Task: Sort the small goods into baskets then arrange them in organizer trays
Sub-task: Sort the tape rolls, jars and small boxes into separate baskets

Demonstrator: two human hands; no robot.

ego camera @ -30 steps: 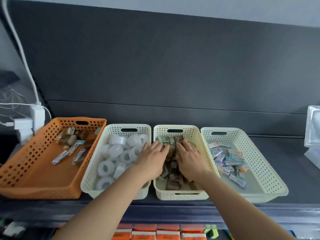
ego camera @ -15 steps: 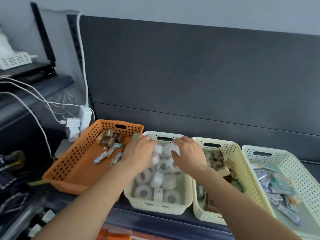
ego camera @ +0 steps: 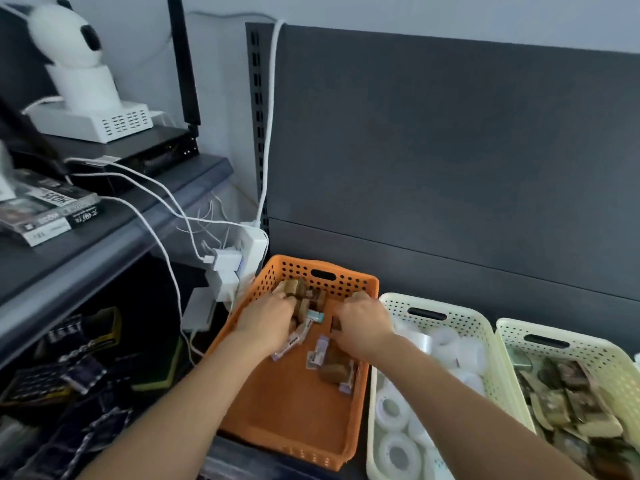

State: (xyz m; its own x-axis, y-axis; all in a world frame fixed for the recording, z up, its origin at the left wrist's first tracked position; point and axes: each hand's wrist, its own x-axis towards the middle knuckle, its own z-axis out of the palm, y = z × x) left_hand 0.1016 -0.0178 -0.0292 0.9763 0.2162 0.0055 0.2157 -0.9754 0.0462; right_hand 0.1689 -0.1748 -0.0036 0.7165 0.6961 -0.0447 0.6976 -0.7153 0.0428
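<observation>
An orange basket [ego camera: 294,414] holds brown packets [ego camera: 298,289] at its far end and small purple-white boxes [ego camera: 320,355] in the middle. Both my hands are inside it, palms down. My left hand [ego camera: 266,323] lies over the brown packets and a box, with its fingertips hidden among them. My right hand [ego camera: 365,329] has curled fingers, and a small dark brown piece [ego camera: 335,323] sits at its thumb. Another brown packet [ego camera: 334,370] lies just below that hand.
Right of the orange basket stands a white basket [ego camera: 450,306] of white tape rolls, then a cream basket [ego camera: 609,362] of brown packets. A power strip with white chargers and cables [ego camera: 239,268] hangs left of the basket. A dark shelf [ego camera: 104,244] with devices is further left.
Both hands have moved left, from the cream basket over the tape-roll basket into the orange basket. My view has swung left with them.
</observation>
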